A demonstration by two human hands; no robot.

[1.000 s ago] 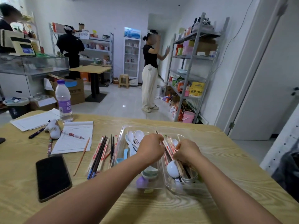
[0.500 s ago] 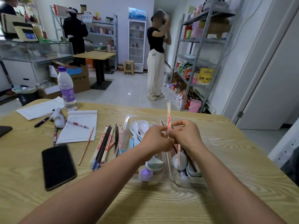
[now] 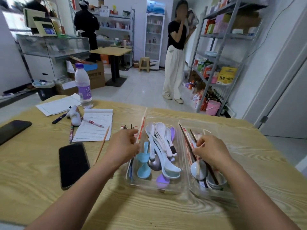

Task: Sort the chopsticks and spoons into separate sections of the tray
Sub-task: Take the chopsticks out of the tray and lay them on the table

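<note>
The left hand [image 3: 123,144] pinches a paper-wrapped chopstick [image 3: 140,128] just left of the clear tray [image 3: 182,188]. The right hand [image 3: 210,151] is curled over the right section, pinching a thin light stick — chopsticks [image 3: 188,143] and spoons lie mixed there. Spoons [image 3: 160,141] fill the left section. The wooden table [image 3: 41,163] carries a phone [image 3: 73,164], a notepad [image 3: 93,126] and a water bottle [image 3: 83,87]; shop shelves stand behind.

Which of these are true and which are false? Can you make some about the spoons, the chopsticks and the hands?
1. The left hand holds a wrapped chopstick. True.
2. The left section of the tray holds mostly spoons. True.
3. The water bottle lies on its side. False: it stands upright.
4. The black phone is inside the tray. False: it lies on the table, left of the tray.
5. The right hand is over the right section. True.
</note>
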